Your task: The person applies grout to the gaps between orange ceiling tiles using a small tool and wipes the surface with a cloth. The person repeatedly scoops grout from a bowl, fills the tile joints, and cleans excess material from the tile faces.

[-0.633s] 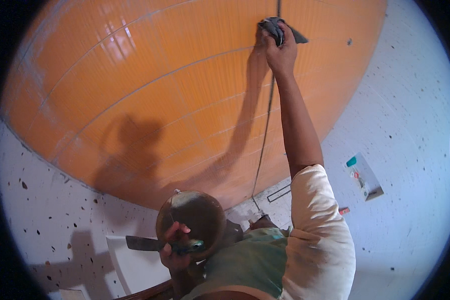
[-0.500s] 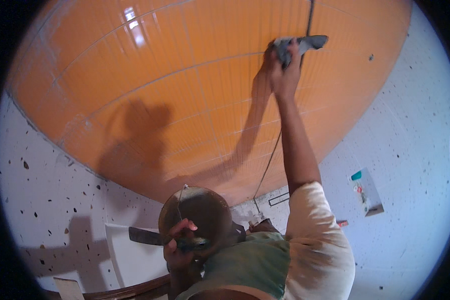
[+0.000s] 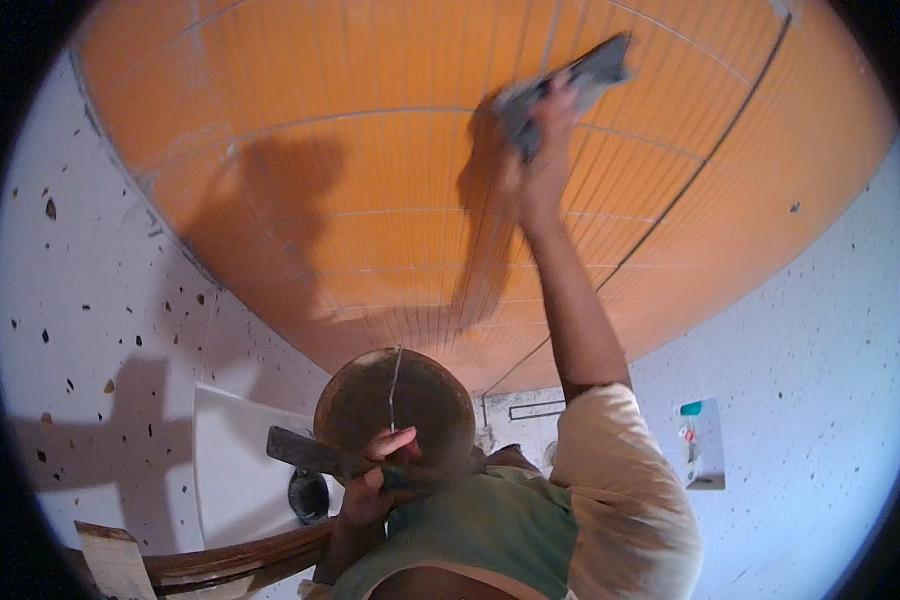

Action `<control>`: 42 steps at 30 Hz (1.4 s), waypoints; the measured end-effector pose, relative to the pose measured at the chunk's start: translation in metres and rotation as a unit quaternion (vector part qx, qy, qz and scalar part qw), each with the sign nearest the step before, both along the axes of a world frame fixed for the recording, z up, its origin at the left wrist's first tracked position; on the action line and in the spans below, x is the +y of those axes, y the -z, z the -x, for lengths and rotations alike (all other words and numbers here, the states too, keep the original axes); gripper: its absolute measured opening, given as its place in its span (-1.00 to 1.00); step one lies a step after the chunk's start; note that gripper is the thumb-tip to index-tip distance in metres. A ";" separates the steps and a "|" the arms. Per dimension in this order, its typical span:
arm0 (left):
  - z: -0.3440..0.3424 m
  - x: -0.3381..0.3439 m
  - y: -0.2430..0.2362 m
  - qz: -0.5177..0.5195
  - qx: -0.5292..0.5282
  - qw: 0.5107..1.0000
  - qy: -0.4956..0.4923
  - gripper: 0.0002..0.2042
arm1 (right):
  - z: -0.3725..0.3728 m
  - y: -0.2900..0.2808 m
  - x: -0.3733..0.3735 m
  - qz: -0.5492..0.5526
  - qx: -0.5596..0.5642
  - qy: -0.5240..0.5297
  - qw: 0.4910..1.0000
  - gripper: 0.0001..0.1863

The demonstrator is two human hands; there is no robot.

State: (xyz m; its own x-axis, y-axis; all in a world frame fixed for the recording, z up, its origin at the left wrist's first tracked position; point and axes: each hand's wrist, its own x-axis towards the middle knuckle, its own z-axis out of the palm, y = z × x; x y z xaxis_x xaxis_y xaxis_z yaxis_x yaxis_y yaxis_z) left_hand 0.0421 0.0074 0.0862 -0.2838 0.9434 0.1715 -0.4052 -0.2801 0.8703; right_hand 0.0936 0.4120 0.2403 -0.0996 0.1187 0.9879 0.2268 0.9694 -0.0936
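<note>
My right hand [image 3: 548, 150] is closed around a crumpled grey cloth [image 3: 600, 70], which lies against an orange tiled wall [image 3: 390, 170] at upper centre. The cloth is slightly blurred. Low at centre-left, my left hand [image 3: 370, 495] is closed around a flat-bladed scraper [image 3: 310, 452] whose dark blade points left. Its handle is partly hidden by my fingers. Beside that hand hangs a round bucket [image 3: 345, 395], dark inside, its wire handle [image 3: 394, 385] running down to my fingers, which appear to hold it too. The bucket's contents cannot be made out.
Pale speckled walls [image 3: 100, 330] flank the orange tiles. A dark line [image 3: 705, 160] crosses the tiles diagonally. A recessed niche [image 3: 707, 450] with small items sits at right. Lower left are a white basin [image 3: 240, 470], a dark round object [image 3: 308, 495] and a curved brown wooden edge [image 3: 230, 562].
My right hand has moved left with the cloth, away from the dark line on the tiles. The view has shifted, and the dark round object beside the bucket has come into sight.
</note>
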 end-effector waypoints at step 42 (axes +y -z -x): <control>0.024 -0.008 -0.013 0.030 0.118 0.990 0.070 -0.33 | 0.136 0.049 -0.077 -0.142 -0.419 -0.057 0.895 -0.52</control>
State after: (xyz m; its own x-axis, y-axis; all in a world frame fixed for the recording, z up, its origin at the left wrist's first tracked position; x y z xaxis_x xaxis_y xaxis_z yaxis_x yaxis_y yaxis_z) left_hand 0.0180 -0.0005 0.0989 -0.1078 0.9814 0.1591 -0.2192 -0.1795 0.9590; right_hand -0.0420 0.3353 0.1914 -0.8150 -0.1838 0.5495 0.0004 0.9482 0.3176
